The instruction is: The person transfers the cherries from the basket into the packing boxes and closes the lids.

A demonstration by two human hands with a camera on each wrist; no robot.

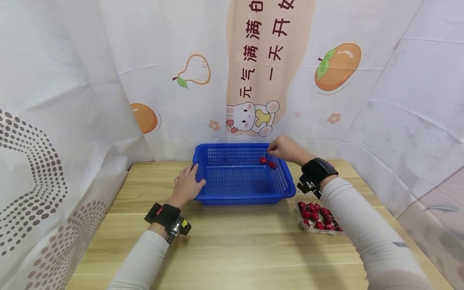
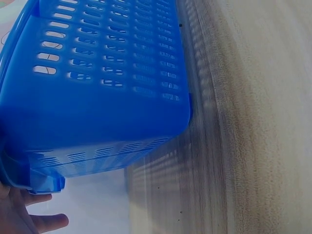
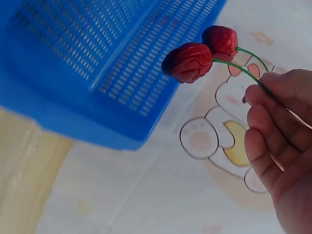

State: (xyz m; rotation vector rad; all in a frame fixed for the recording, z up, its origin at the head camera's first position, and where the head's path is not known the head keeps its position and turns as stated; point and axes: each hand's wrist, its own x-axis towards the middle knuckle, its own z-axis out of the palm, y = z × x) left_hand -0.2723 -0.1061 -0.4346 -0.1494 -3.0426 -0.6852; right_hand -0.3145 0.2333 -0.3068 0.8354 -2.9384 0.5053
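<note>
My right hand (image 1: 288,150) pinches the thin green stems of two red cherries (image 3: 187,62) between thumb and fingers. The cherries hang above the right back corner of a blue plastic basket (image 1: 237,197), and the wrist view shows their wrinkled dark red skin. On the basket's left rim is my left hand (image 1: 186,185), holding it near the front corner. From the left wrist view, two of its fingers (image 2: 48,222) point down outside the basket wall, below the rim. The rest of that hand is out of that view.
A clear plastic tray (image 1: 306,227) with several red cherries (image 1: 315,215) lies right of the basket, partly behind my right forearm. All stands on a wooden table (image 1: 232,249). A printed cloth (image 1: 188,117) hangs close behind the basket.
</note>
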